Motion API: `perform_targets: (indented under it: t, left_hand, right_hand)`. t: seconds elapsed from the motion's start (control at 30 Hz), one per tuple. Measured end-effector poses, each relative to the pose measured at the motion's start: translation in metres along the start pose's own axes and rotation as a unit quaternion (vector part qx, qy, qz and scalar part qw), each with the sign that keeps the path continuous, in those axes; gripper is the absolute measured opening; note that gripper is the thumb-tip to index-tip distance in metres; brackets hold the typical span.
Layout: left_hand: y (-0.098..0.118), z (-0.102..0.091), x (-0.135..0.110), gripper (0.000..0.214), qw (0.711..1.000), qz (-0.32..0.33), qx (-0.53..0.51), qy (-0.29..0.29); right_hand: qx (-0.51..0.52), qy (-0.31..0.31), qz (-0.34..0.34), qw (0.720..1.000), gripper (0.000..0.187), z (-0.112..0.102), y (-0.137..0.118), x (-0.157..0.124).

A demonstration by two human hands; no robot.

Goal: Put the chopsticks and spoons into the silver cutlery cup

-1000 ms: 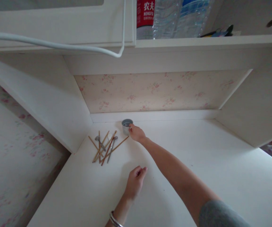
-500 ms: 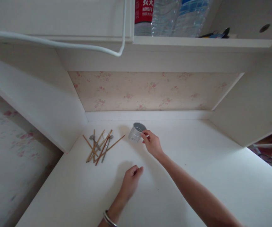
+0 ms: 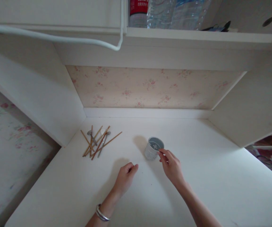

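A grey utensil holder [image 3: 151,154], round with small holes in its wall and base, is pinched at its right rim by my right hand [image 3: 172,167]. Its open top faces up and tilts a little toward me, and nothing shows inside. My left hand [image 3: 124,178] is closed in a loose fist over the table, left of the holder and apart from it. Farther left lies a loose pile of wooden chopsticks [image 3: 112,140] crossing one another. Among them rest two metal spoons, one with a short handle [image 3: 92,137] and one with a long handle [image 3: 101,148].
The white tabletop [image 3: 204,176] meets side panels at left and right and a floral back wall [image 3: 138,88]. Overhead, a shelf [image 3: 197,34] carries plastic bottles [image 3: 161,14]. A white cable [image 3: 79,40] hangs at upper left.
My right hand has brought the utensil holder toward me and to the right. My left hand stays closed in nearly the same place. The view has shifted slightly.
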State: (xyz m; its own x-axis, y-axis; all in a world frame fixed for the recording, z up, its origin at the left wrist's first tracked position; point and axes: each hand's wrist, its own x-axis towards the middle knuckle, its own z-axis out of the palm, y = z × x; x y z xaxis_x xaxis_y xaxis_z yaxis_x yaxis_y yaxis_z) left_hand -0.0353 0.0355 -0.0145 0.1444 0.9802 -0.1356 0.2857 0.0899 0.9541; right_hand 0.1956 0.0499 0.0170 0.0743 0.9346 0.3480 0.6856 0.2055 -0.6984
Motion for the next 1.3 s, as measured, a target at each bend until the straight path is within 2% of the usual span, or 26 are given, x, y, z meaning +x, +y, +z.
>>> perform_targets:
  t: [0.17, 0.27, 0.33, 0.4, 0.53, 0.63, 0.7, 0.83, 0.9, 1.1, 1.3]
  left_hand:
    - [-0.005, -0.002, 0.000, 0.048, 1.000, -0.015, -0.014, 0.011]
    - [-0.006, -0.021, 0.004, 0.047, 0.999, -0.019, 0.014, 0.041]
    - [-0.004, -0.045, 0.011, 0.045, 0.993, 0.002, 0.074, 0.092]
    - [-0.002, -0.078, 0.023, 0.039, 0.978, 0.037, 0.150, 0.138]
    - [0.001, -0.144, 0.055, 0.036, 0.912, 0.092, 0.343, 0.207]
    - [0.001, -0.177, 0.077, 0.049, 0.860, 0.057, 0.461, 0.209]
    - [-0.002, -0.188, 0.089, 0.059, 0.847, 0.018, 0.498, 0.184]
    - [-0.012, -0.192, 0.103, 0.071, 0.857, -0.052, 0.502, 0.108]
    - [-0.018, -0.189, 0.106, 0.071, 0.859, -0.057, 0.500, 0.090]
    - [-0.033, -0.165, 0.096, 0.062, 0.844, 0.013, 0.529, 0.089]
    - [-0.049, -0.126, 0.057, 0.050, 0.828, 0.097, 0.540, 0.115]
  right_hand:
    - [0.001, -0.010, 0.017, 1.000, 0.035, 0.000, 0.005, -0.005]
    - [0.036, -0.017, 0.041, 0.998, 0.038, 0.001, 0.006, -0.008]
    - [0.071, -0.014, 0.063, 0.995, 0.044, 0.002, 0.008, -0.012]
    - [0.106, -0.002, 0.097, 0.990, 0.053, 0.003, 0.011, -0.019]
    - [0.154, 0.032, 0.188, 0.969, 0.061, 0.009, 0.024, -0.041]
    - [0.159, 0.044, 0.219, 0.962, 0.056, 0.013, 0.034, -0.052]
    - [0.160, 0.043, 0.217, 0.962, 0.053, 0.014, 0.037, -0.053]
    - [0.164, 0.008, 0.216, 0.962, 0.052, 0.016, 0.038, -0.048]
    - [0.157, -0.012, 0.216, 0.964, 0.050, 0.017, 0.038, -0.046]
    - [0.123, -0.033, 0.199, 0.972, 0.046, 0.018, 0.044, -0.048]
    - [0.099, -0.048, 0.190, 0.976, 0.046, 0.019, 0.042, -0.049]
